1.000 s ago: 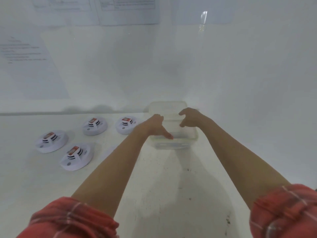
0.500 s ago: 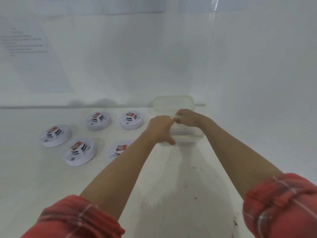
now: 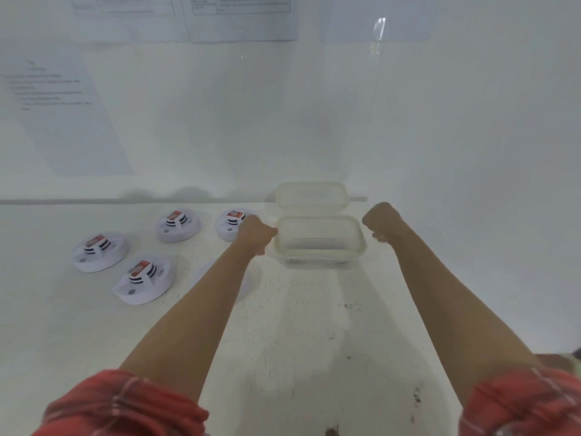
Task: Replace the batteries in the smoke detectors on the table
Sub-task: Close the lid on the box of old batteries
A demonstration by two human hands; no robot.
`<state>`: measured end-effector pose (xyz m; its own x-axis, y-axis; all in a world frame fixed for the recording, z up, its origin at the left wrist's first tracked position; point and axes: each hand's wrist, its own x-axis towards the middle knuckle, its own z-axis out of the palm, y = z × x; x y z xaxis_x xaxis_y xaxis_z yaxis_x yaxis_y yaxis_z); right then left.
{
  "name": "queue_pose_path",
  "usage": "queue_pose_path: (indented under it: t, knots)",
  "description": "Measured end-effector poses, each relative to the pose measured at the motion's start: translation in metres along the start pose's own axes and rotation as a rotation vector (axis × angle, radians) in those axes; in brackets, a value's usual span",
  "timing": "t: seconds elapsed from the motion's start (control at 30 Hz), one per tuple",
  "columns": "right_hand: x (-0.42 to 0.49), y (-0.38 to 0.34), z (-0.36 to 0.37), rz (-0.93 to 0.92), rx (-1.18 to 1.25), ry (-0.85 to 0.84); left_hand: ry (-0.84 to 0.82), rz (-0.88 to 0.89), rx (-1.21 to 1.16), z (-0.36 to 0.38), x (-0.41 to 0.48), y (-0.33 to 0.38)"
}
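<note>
Since the earlier frames, both hands have been drawn apart from the middle of the clear plastic container (image 3: 362, 247), and its lid (image 3: 311, 195) is now seen lifted off and stood behind it, leaning towards the wall (image 3: 440, 136). The left hand (image 3: 255, 234) is held against the left rim of the container with its fingers curled inward; whether the rim is actually gripped cannot be told, as the fingers are hidden behind the back of the hand. The right hand (image 3: 382, 222) is held just beside the right rim, closed into a loose fist, and nothing can be seen inside it. What lies in the container cannot be made out through its cloudy walls. The smoke detectors are found to the left on the white table (image 3: 283, 357): a far pair, one (image 3: 178, 225) in full view and one (image 3: 231, 222) partly covered by the left hand, then a nearer pair (image 3: 99, 251) (image 3: 143, 282), each with a red label on its raised centre. A fifth detector (image 3: 248, 286) is largely hidden under the left forearm. Red checked sleeves (image 3: 125, 407) are seen at the bottom edge, and printed sheets (image 3: 63, 114) are fixed to the wall.
</note>
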<state>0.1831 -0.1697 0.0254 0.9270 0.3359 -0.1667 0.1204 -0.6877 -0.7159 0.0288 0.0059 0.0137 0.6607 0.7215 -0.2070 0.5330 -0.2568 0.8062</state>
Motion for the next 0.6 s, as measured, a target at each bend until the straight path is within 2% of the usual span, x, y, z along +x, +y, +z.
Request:
queue_pose_path:
  t: [0.07,0.17,0.4,0.6]
  knots:
    - [-0.008,0.001,-0.007,0.136,0.096,-0.170,-0.101,-0.125,-0.212,-0.001,-0.003,-0.005]
    - [-0.019,-0.001,-0.009,0.138,0.139,-0.289,-0.181,-0.154,-0.394,0.000,-0.009,-0.005]
    - [-0.011,0.002,0.002,0.104,0.288,-0.240,-0.136,-0.155,-0.434,0.004,0.008,-0.005]
    - [-0.006,0.000,0.005,0.095,0.321,-0.224,-0.110,-0.147,-0.427,0.005,0.021,-0.006]
